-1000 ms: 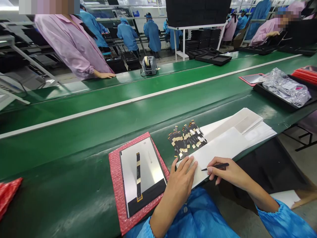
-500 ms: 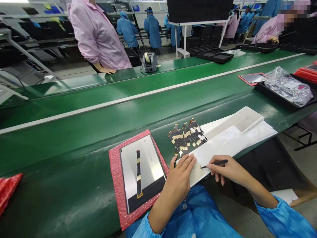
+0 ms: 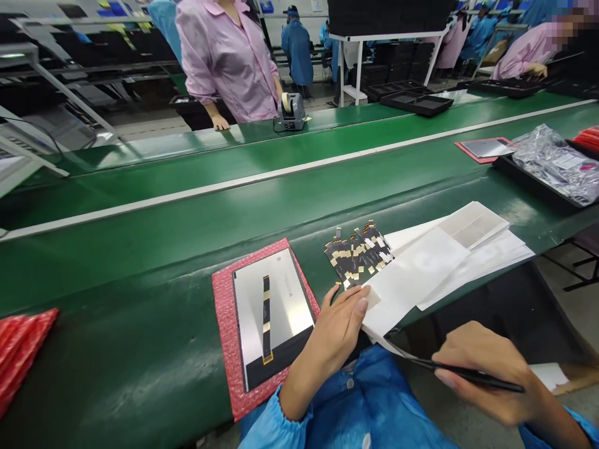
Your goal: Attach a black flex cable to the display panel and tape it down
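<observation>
The green counter point(image 3: 140, 262) runs across the whole frame, with a white stripe along the belt and a person in a pink coat point(image 3: 224, 56) standing at its far side in the upper middle, one hand resting on the edge beside a tape dispenser point(image 3: 291, 112). At the right edge a black tray point(image 3: 524, 178) carries a crinkled plastic bag point(image 3: 556, 162), set out of the working area.

In the lower middle a red foam mat point(image 3: 222, 324) cushions a display panel point(image 3: 274, 312) lying face down, a flex cable point(image 3: 266, 318) running down its back. Just to the right, a stack of white sheets point(image 3: 444, 262) overhangs the near edge, with a heap of small black-and-gold flex pieces point(image 3: 358, 252) at its upper left corner, close enough to reach.

The left hand point(image 3: 339, 330) lies flat, fingers spread, pinning the near corner of the stack, probably to keep it from sliding. The right hand point(image 3: 491, 374), at lower right, has its grip closed on thin black tweezers point(image 3: 463, 373), whose tip appears to pull a thin white strip away from the stack's near edge.

Compared with half a second ago, the right hand has drawn back from the sheet towards the body and off the counter, while the left hand has stayed pressing. The view has shifted, and the person in pink now stands nearer the dispenser.
</observation>
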The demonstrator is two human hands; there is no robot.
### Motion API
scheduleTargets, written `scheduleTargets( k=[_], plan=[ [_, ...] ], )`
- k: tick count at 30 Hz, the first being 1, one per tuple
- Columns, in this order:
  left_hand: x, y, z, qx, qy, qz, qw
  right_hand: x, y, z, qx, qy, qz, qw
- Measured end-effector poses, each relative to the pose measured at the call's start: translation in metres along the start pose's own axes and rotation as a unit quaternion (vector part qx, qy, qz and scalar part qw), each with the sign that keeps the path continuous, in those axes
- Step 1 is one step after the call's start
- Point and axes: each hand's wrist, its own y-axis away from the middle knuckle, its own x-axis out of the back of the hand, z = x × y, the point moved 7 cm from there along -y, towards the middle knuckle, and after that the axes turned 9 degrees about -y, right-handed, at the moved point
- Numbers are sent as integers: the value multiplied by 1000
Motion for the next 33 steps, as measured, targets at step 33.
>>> scheduleTargets(
  k=[33],
  plan=[
    [21, 134, -66, 287, 346, 131, 884, -64, -103, -12, 8, -48, 90, 995]
  ],
)
